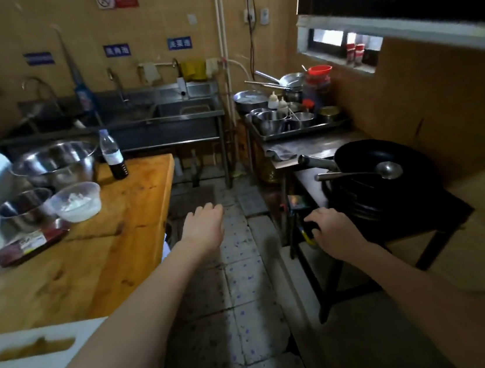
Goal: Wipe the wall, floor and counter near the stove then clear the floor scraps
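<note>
**Kitchen aisle being viewed from head height**

Speckled, stained floor (pixel 240 275) tiles are being looked down on in a narrow aisle. A wooden table (pixel 120 244) is standing on the left and a black stove (pixel 416 217) on the right, against the brown tiled wall (pixel 437 92). The left hand (pixel 205 226) is being held out over the floor, its fingers loosely curled and holding nothing. A dark part at the stove's front corner is being gripped by the right hand (pixel 334 229); what that part is cannot be told. A black wok (pixel 362 153) is being carried on the stove, with a ladle (pixel 386 169) lying across it. Just beyond, a grey cloth (pixel 281 152) is lying crumpled on the steel table (pixel 328 142), near a tray (pixel 305 129) of metal bowls (pixel 271 120). Steel mixing bowls (pixel 55 164) and a bottle (pixel 113 154) are standing on the wooden table.
</note>
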`<state>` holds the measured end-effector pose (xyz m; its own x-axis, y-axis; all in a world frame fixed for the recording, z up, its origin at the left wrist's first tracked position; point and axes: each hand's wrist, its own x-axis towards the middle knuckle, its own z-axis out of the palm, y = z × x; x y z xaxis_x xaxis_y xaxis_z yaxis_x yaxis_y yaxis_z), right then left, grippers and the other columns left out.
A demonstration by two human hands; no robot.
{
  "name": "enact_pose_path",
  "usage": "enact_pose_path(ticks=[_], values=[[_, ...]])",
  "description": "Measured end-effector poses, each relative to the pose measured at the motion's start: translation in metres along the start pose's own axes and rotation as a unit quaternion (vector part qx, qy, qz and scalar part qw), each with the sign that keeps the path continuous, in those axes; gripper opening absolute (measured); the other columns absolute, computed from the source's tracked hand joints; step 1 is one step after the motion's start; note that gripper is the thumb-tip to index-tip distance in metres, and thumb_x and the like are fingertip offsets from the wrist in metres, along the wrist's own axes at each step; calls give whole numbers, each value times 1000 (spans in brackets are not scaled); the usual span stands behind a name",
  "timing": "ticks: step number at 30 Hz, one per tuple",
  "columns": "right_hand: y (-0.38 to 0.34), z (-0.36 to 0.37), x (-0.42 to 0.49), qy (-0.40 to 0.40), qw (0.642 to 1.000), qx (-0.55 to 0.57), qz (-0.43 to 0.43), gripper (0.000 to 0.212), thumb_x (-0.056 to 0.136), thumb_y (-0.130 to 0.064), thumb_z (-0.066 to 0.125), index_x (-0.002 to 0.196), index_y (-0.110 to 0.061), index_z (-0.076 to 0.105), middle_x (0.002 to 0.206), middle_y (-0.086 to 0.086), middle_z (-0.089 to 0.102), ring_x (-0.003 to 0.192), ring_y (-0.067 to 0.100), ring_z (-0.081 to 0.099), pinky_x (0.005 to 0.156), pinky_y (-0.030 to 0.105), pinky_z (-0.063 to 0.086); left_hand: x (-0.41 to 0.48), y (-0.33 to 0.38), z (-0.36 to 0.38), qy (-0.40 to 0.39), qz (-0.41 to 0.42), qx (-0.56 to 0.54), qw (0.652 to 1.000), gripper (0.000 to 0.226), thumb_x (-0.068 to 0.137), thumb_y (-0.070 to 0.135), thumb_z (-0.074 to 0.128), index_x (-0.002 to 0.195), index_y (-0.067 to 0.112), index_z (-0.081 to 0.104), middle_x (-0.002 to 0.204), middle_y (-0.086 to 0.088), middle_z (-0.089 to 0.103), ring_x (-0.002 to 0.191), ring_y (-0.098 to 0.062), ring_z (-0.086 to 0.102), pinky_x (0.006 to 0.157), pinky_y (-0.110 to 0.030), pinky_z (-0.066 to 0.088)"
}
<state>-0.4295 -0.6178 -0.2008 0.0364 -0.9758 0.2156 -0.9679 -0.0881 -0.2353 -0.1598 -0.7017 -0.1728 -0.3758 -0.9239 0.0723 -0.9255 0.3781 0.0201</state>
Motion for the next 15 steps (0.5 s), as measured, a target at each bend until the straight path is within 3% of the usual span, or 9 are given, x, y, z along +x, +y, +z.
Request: enact_pose_path(ticks=[9, 15], values=[[-20, 44, 100, -28, 999, 2, -39, 35, 88, -10, 48, 121, -14, 58, 124, 5, 57, 117, 26, 50, 97, 38, 39, 55, -64, 25, -27, -22, -15, 999, 26, 96, 15, 38, 119, 12, 51, 117, -10, 54, 108, -31, 52, 92, -44, 44], [1, 70, 182, -38, 998, 9, -44, 30, 88, -13, 48, 115, -17, 60, 120, 4, 57, 113, 26, 51, 96, 39, 40, 126, -80, 42, -25, -36, -21, 999, 25, 96, 16, 38, 117, 14, 51, 118, -8, 53, 110, -28, 50, 93, -42, 42]])
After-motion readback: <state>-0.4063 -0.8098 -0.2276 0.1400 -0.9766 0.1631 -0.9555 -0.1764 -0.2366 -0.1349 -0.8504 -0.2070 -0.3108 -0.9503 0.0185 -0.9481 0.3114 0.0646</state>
